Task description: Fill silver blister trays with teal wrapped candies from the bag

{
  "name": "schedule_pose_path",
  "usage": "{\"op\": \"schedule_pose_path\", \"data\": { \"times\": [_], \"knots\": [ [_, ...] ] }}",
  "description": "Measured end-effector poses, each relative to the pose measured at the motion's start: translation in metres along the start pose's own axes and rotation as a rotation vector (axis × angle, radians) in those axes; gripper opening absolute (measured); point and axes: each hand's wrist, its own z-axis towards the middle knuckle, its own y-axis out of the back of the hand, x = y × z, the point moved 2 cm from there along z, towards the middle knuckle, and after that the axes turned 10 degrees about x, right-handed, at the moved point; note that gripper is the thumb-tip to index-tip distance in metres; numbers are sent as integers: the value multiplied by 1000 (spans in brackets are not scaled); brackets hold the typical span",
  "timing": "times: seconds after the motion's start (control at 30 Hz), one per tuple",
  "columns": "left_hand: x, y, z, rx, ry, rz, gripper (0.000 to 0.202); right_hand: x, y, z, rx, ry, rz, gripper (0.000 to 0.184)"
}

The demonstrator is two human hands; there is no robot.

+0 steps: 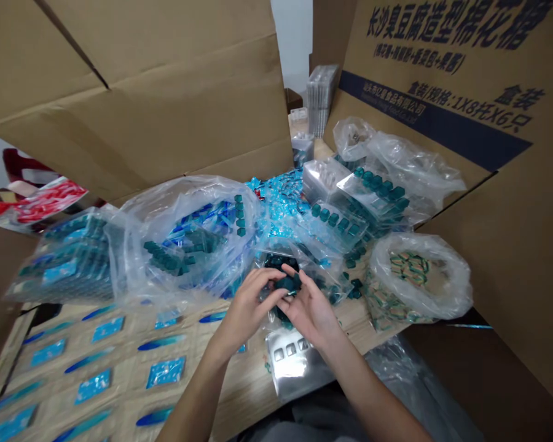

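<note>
In the head view, the left hand (249, 304) and right hand (316, 310) meet at the centre of the frame, fingers and thumbs of both clamped on dark green pieces (288, 283). A clear tray (297, 371) lies just below them. Blue packets (164, 372) line the lower left; an open bag (447, 288) stands right of centre. Cardboard (166, 110) fills the upper left.

A printed carton (465, 116) stood beyond and right of the fingers (260, 278). A plain carton (166, 123) rose ahead of them; a red packet (50, 201) showed far left.
</note>
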Motion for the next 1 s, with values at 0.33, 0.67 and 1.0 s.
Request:
{"op": "schedule_pose_path", "data": {
  "times": [0.33, 0.67, 1.0],
  "knots": [
    [-3, 2, -9, -118, 82, -236, 8, 0, -7, -14, 32, 56, -195, 31],
    [-29, 0, -25, -186, -48, -327, 12, 3, -19, -37, 149, 136, -527, 26],
    [-52, 5, -31, -132, -117, -483, 16, 21, -41, -60, 291, 453, -959, 23]
  ]
}}
